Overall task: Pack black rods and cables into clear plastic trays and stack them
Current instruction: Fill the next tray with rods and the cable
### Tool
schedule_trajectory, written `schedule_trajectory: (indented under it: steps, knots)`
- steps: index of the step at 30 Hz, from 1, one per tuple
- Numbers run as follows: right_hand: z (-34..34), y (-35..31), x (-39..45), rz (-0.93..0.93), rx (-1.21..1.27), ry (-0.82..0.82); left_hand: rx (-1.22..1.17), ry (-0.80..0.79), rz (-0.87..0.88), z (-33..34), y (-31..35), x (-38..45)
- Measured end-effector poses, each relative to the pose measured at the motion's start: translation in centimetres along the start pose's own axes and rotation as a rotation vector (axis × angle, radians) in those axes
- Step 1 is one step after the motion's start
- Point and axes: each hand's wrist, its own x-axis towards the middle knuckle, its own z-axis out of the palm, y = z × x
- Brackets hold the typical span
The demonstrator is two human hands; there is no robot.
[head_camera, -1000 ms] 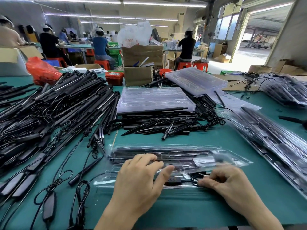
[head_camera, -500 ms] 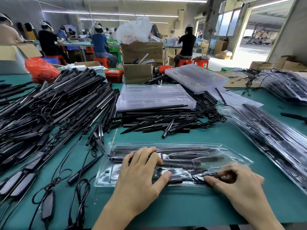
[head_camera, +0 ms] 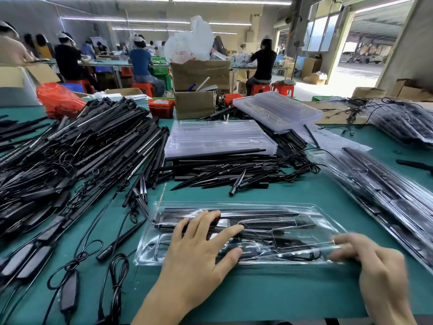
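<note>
A clear plastic tray (head_camera: pixel 304 221) lies on the green table in front of me, with black rods and a coiled cable inside. My left hand (head_camera: pixel 201 249) rests flat on the tray's left half, fingers spread and straight. My right hand (head_camera: pixel 379 270) is blurred at the tray's near right corner, its fingertips at the tray's edge. A large heap of black rods with cables (head_camera: pixel 70 160) fills the left side. Loose black spikes (head_camera: pixel 225 172) lie beyond the tray.
Two stacks of empty clear trays (head_camera: pixel 218 137) (head_camera: pixel 278 109) stand behind the spikes. Packed trays (head_camera: pixel 384 191) lie stacked along the right. Cardboard boxes (head_camera: pixel 199 90) and a red bag (head_camera: pixel 58 99) sit at the table's far edge. Seated workers fill the background.
My left hand has spread and slid further onto the tray. My right hand has moved from the cable in the tray's middle out to its near right corner.
</note>
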Motion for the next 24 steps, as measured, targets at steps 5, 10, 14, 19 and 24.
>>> schedule_trajectory:
  steps: [5, 10, 14, 19, 24]
  knots:
    - [0.1, 0.4, 0.5, 0.159, -0.310, 0.087, 0.022, 0.000, 0.006, 0.3, -0.1, -0.1]
    - [0.9, -0.7, 1.4, 0.246, -0.531, -0.130, -0.015, -0.009, 0.006, 0.2, 0.0, 0.0]
    - [0.9, -1.2, 2.5, 0.324, -0.606, -0.222, -0.002, -0.024, 0.010, 0.1, 0.0, 0.2]
    - [0.9, -1.2, 3.4, 0.347, -0.715, -0.319, -0.058, -0.028, -0.005, 0.1, 0.1, 0.3]
    - [0.5, -0.4, 4.3, 0.347, -0.558, -0.309, -0.050, -0.048, 0.004, -0.3, 0.4, 0.4]
